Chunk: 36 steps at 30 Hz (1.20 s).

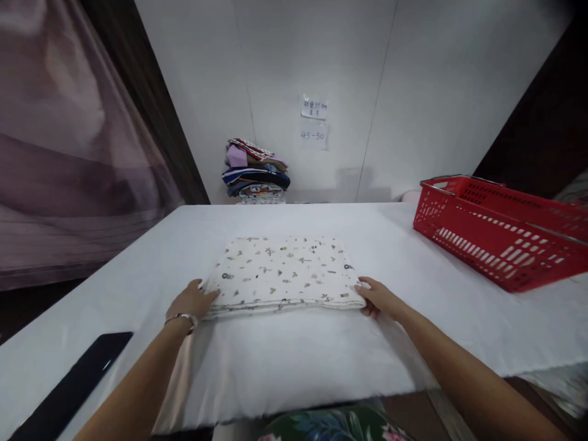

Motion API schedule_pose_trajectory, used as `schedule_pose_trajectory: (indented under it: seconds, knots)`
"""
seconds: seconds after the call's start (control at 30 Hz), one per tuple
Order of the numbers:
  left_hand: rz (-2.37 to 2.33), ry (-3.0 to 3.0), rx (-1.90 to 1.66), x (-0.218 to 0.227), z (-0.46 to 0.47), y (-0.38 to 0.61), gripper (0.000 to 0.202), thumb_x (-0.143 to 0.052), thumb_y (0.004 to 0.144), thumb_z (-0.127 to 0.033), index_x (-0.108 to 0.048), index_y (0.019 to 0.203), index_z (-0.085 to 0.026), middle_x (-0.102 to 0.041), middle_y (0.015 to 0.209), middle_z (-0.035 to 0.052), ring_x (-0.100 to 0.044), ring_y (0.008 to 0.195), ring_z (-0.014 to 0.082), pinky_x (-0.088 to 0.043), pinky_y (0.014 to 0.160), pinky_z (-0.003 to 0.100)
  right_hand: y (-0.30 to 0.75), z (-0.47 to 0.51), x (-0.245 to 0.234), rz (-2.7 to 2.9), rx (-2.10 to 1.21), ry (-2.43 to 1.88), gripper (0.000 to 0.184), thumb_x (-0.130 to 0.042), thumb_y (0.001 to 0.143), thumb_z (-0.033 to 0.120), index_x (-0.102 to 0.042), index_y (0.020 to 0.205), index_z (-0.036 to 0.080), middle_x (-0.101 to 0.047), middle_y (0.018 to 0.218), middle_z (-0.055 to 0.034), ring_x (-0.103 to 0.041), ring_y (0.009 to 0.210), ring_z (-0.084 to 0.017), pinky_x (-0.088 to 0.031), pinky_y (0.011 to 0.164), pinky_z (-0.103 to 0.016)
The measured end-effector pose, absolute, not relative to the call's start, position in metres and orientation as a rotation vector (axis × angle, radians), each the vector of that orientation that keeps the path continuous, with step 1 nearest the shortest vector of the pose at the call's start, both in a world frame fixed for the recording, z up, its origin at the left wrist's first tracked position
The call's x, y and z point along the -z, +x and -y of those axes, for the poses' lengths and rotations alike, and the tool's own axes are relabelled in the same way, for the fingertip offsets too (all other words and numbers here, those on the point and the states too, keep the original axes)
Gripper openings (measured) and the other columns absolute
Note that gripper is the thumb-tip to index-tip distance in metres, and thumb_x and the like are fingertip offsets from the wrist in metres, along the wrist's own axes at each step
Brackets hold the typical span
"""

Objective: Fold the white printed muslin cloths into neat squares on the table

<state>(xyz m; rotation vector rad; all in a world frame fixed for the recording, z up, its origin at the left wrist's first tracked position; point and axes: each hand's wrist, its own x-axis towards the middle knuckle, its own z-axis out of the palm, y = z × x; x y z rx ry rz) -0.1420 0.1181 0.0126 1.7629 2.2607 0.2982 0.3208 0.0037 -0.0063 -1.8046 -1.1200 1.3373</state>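
Note:
A white cloth [285, 269] with small leaf and plant prints lies folded flat in several layers on the white table. At its near left corner, my left hand [192, 301] pinches the layered edge between thumb and fingers. My right hand [375, 297] grips the near right corner the same way, thumb on top and fingers partly hidden beneath. The cloth's near edge runs almost straight between the two hands, with its layers showing.
A red plastic basket [487, 233] stands on the right of the table [294, 355]. Folded fabrics [256, 171] are piled at the back against the wall. A dark flat object [76, 383] lies front left. Two paper notes [315, 122] hang on the wall. A pinkish curtain [78, 153] hangs left.

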Motion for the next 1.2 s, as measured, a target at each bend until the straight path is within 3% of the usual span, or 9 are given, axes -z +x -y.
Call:
schedule_pose_trajectory:
  seconds: [0.07, 0.13, 0.2, 0.37, 0.5, 0.6, 0.77, 0.93, 1.2]
  knots:
    - [-2.325, 1.939, -0.292, -0.014, -0.108, -0.130, 0.063, -0.043, 0.077, -0.050, -0.039, 0.126, -0.009, -0.046, 0.127, 0.0197, -0.044, 0.116, 0.0337, -0.039, 0.092, 0.045, 0.326, -0.003, 0.005, 1.122, -1.255, -1.880, 0.043, -0.054, 0.077, 0.052, -0.052, 0.101, 0.017, -0.056, 0.050, 0.0016, -0.052, 0.040, -0.012, -0.037, 0.033, -0.020]
    - [-2.295, 2.206, -0.421, -0.013, -0.096, -0.113, 0.054, -0.038, 0.081, -0.044, -0.042, 0.124, -0.011, -0.042, 0.131, 0.0161, -0.038, 0.122, 0.0298, -0.032, 0.099, 0.044, 0.331, -0.002, 0.005, 1.123, -1.220, -1.882, 0.036, -0.052, 0.079, 0.052, -0.053, 0.078, 0.017, -0.055, 0.051, 0.0012, -0.050, 0.038, -0.010, -0.035, 0.032, -0.019]
    - [-2.097, 2.436, -0.555, -0.009, -0.082, -0.087, 0.045, -0.039, 0.082, -0.039, -0.048, 0.118, -0.014, -0.045, 0.130, 0.0130, -0.037, 0.122, 0.0252, -0.030, 0.102, 0.039, 0.332, -0.002, 0.006, 1.131, -1.247, -1.859, 0.036, -0.052, 0.079, 0.052, -0.050, 0.069, 0.017, -0.057, 0.054, 0.0004, -0.050, 0.038, -0.009, -0.034, 0.032, -0.019]
    - [-1.377, 2.706, -0.624, 0.005, -0.044, 0.009, 0.038, -0.045, 0.081, -0.036, -0.051, 0.116, -0.020, -0.048, 0.128, 0.0092, -0.039, 0.120, 0.0249, -0.029, 0.102, 0.041, 0.328, -0.006, 0.007, 1.175, -1.349, -1.818, 0.031, -0.061, 0.074, 0.042, -0.050, 0.061, 0.016, -0.055, 0.048, 0.0013, -0.046, 0.034, -0.008, -0.029, 0.030, -0.018]
    - [-0.996, 2.780, -0.600, 0.007, -0.024, 0.086, 0.054, -0.057, 0.075, -0.035, -0.041, 0.125, -0.022, -0.046, 0.129, 0.0085, -0.038, 0.118, 0.0251, -0.027, 0.102, 0.044, 0.326, -0.013, -0.003, 1.107, -1.356, -1.739, 0.029, -0.062, 0.073, 0.036, -0.045, 0.059, 0.017, -0.049, 0.042, 0.0055, -0.041, 0.032, -0.005, -0.025, 0.030, -0.017]
    - [-0.979, 2.754, -0.641, 0.003, -0.023, 0.125, 0.059, -0.060, 0.073, -0.033, -0.037, 0.126, -0.022, -0.045, 0.127, 0.0096, -0.039, 0.116, 0.0253, -0.029, 0.099, 0.044, 0.324, -0.019, -0.014, 1.058, -1.384, -1.669, 0.030, -0.061, 0.072, 0.039, -0.045, 0.060, 0.018, -0.048, 0.043, 0.0064, -0.041, 0.033, -0.005, -0.022, 0.030, -0.017]
    - [-1.048, 2.722, -0.642, -0.008, -0.042, 0.152, 0.036, -0.053, 0.076, -0.021, -0.047, 0.111, -0.020, -0.054, 0.109, 0.0083, -0.046, 0.103, 0.0229, -0.038, 0.085, 0.037, 0.322, -0.026, -0.029, 1.017, -1.412, -1.575, 0.033, -0.063, 0.070, 0.044, -0.045, 0.061, 0.017, -0.048, 0.045, 0.0062, -0.041, 0.034, -0.004, -0.023, 0.031, -0.016]
    - [-1.149, 2.611, -0.634, -0.022, -0.062, 0.152, 0.018, -0.044, 0.081, -0.020, -0.055, 0.095, -0.022, -0.057, 0.095, 0.0038, -0.052, 0.090, 0.0174, -0.040, 0.074, 0.029, 0.329, -0.022, -0.024, 1.053, -1.387, -1.614, 0.033, -0.048, 0.082, 0.049, -0.053, 0.074, 0.017, -0.055, 0.052, 0.0036, -0.045, 0.037, -0.005, -0.028, 0.033, -0.016]
    - [-1.207, 2.627, -0.699, -0.041, -0.069, 0.156, 0.020, -0.047, 0.081, -0.021, -0.057, 0.098, -0.025, -0.055, 0.099, 0.0012, -0.051, 0.092, 0.0153, -0.040, 0.072, 0.027, 0.327, -0.005, 0.007, 1.096, -1.475, -1.818, 0.030, -0.070, 0.066, 0.034, -0.049, 0.054, 0.016, -0.049, 0.036, 0.0031, -0.041, 0.026, -0.008, -0.025, 0.026, -0.018]
